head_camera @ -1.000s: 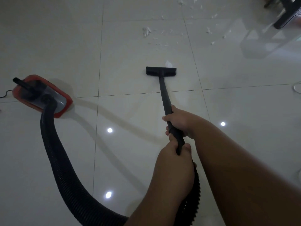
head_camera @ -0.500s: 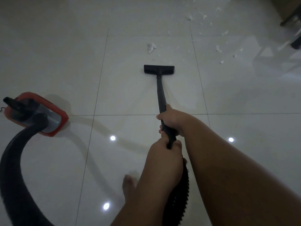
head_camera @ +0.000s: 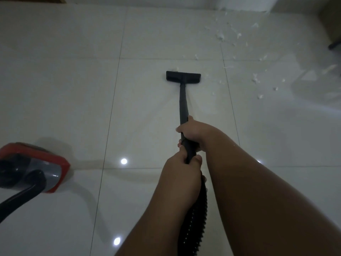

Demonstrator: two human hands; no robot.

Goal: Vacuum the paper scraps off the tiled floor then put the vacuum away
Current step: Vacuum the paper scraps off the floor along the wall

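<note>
I hold a black vacuum wand [head_camera: 183, 102] with both hands. My right hand [head_camera: 191, 131] grips the tube higher up, and my left hand [head_camera: 181, 171] grips it just below, where the ribbed hose [head_camera: 195, 218] begins. The flat black nozzle [head_camera: 183, 77] rests on the white tiled floor [head_camera: 73, 89], with one small paper scrap at its far left edge. White paper scraps [head_camera: 221, 36] lie scattered beyond and to the right of the nozzle. More scraps [head_camera: 255, 79] lie further right. The red and grey vacuum body [head_camera: 42, 167] sits at the left edge.
A wall base runs along the top of the view. A dark furniture leg [head_camera: 334, 46] stands at the far right, its reflection spread over the glossy tiles. Ceiling lights reflect as bright dots on the floor.
The nozzle has been pushed forward over the scrap clump that lay ahead of it; that clump is no longer seen. The view has shifted forward and left, so the vacuum body sits lower left.
</note>
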